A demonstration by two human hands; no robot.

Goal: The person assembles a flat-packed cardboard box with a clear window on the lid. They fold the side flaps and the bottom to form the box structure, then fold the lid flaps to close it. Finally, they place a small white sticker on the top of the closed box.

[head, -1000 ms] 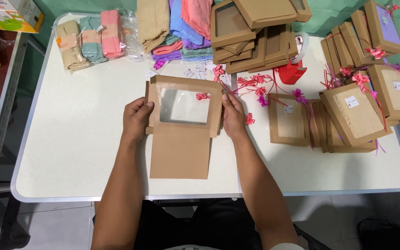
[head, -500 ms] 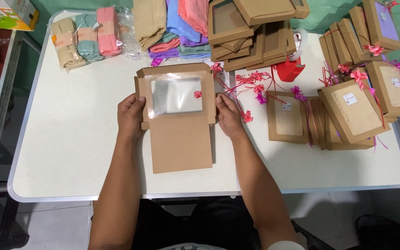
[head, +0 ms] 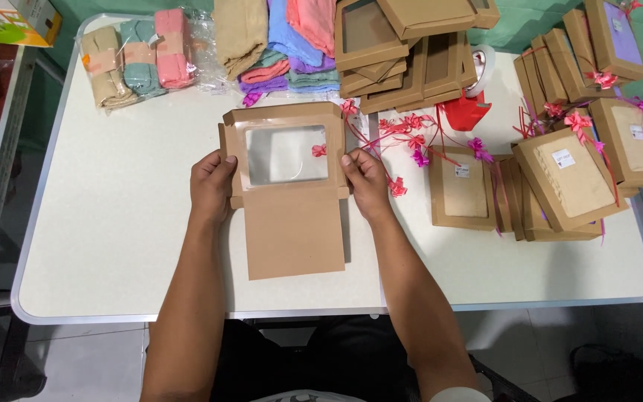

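Observation:
A flat brown cardboard box blank (head: pixel 292 231) lies on the white table (head: pixel 113 246), its clear window panel (head: pixel 286 155) at the far end. My left hand (head: pixel 212 186) grips the left side flap of the windowed part. My right hand (head: pixel 366 182) grips the right side flap. A small pink bow shows at the window's right edge. The lower plain flap lies flat toward me.
Folded cloths (head: pixel 269 45) and wrapped cloth rolls (head: pixel 132 59) lie at the back. Open brown boxes (head: pixel 403 52) are stacked behind the blank. Loose pink ribbon bows (head: pixel 411 141), a red tape dispenser (head: pixel 464 108) and several finished ribboned boxes (head: pixel 567 179) fill the right side.
The box blank has been lowered and laid flatter on the table, both hands still on its side flaps.

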